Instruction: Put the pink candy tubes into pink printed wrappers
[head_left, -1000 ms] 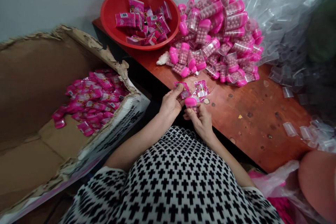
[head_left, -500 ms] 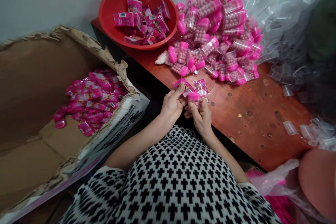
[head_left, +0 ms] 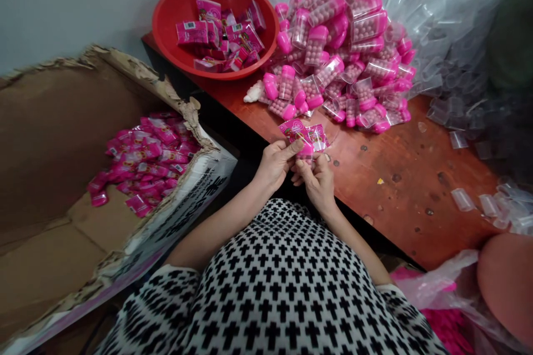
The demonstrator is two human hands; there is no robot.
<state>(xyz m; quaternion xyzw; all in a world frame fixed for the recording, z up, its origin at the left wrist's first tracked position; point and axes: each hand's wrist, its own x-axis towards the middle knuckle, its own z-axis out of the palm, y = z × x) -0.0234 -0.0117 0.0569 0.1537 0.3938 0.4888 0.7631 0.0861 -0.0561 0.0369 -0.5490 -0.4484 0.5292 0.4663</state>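
The pink-capped tube (head_left: 307, 151) is found between the two hands, at the near edge of the table (head_left: 375, 205), and its cap meets the printed wrapper (head_left: 292, 128). The right hand (head_left: 320, 183) pinches the tube low on its body, between thumb and fingers; the left hand (head_left: 272, 167) pinches the wrapper with the thumb on top — how its fingers stand below, I cannot tell. For doing this step well, I would judge, the tube should be in one line with the wrapper (whether its mouth is open, I cannot see), and the pressure should be light and even, because such film probably creases easily. The second wrapper (head_left: 320, 137) lies on the table just beyond the fingers — so small movements are better, in order not to brush it. Farther away are the pile of capped tubes (head_left: 328, 58) and the red basin (head_left: 164, 19) with pink packets (head_left: 192, 33), and on the left side the cardboard box (head_left: 50, 138), where more packets lie.
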